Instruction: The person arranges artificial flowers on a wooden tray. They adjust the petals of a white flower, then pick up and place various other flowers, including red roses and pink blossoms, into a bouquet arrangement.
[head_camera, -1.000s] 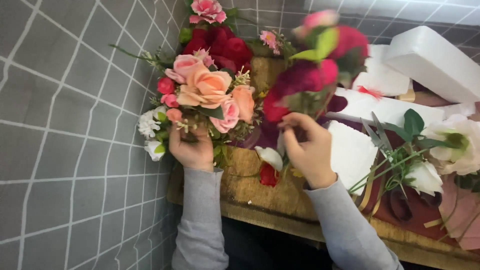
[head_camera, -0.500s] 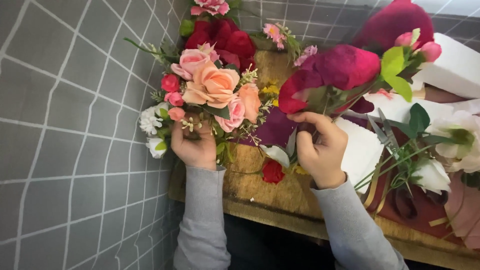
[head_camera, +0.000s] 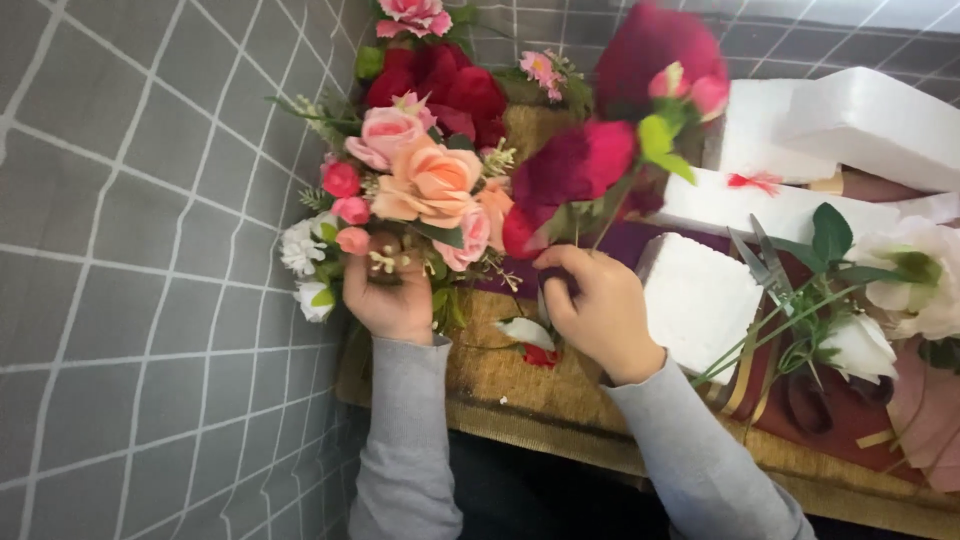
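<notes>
While both grey sleeves rose from the near edge of the burlap table (head_camera: 520, 400), left hand (head_camera: 392, 296) closed around the bouquet (head_camera: 420, 190) at its left edge, right hand (head_camera: 598, 308) pinching dark red flower stems (head_camera: 590, 170), scissors (head_camera: 775, 290) and white foam blocks (head_camera: 860, 120) farther right.

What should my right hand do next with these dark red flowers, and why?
Probably bring the dark red flowers left until their stems meet the bouquet. The left hand grips the bouquet from below, the right hand holds the red stems just beside it, and a small gap separates the two bunches.
</notes>
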